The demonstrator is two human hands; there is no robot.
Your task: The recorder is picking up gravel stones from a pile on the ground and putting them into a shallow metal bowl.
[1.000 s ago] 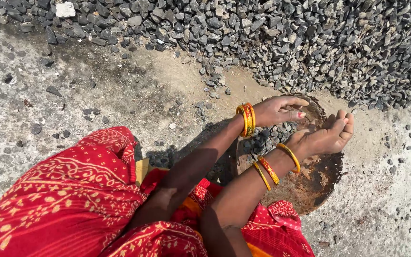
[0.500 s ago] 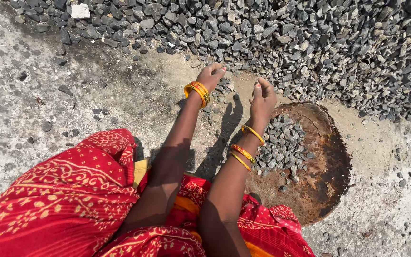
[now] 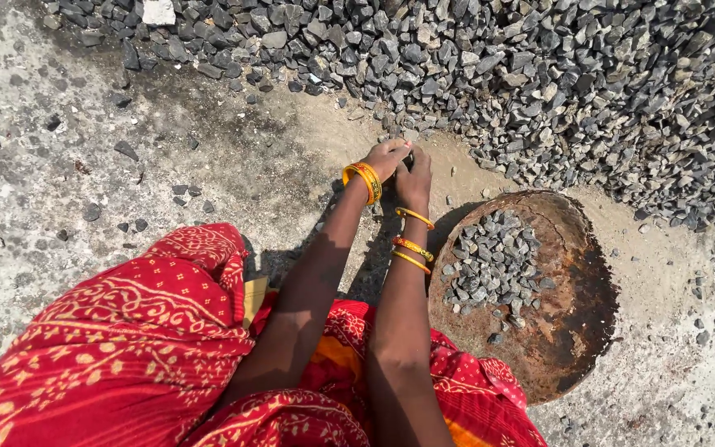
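Gravel point(image 3: 494, 257) — small heap sits in rusty round pan point(image 3: 577, 331), covering only part of its floor; pan mostly unfilled. Big stone pile point(image 3: 539, 74) lies just beyond. Left hand point(image 3: 388, 157) and right hand point(image 3: 415, 175) pressed together, cupped over loose stones at pile's foot — grip cannot be told.

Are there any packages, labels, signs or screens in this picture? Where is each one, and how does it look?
None in view: no package, label, sign or screen.
What shows instead: a rusty round pan holding some gravel, a grey gravel pile above it, and the left hand and right hand together at the pile's edge.
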